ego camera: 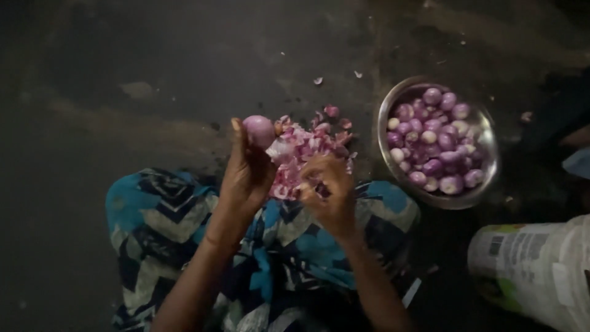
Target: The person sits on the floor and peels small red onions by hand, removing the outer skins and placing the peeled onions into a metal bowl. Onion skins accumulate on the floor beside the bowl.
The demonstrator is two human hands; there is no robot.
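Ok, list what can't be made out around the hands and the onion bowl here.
Head view:
- Right hand: curled fingers hide whatever it grips.
- Left hand holds a peeled onion; its underside is hidden.
- White sack: cut off by the frame edge.
- Metal bowl: onions cover its bottom.

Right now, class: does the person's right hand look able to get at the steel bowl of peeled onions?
Probably yes. The right hand sits just left of the steel bowl, with only bare floor between them.
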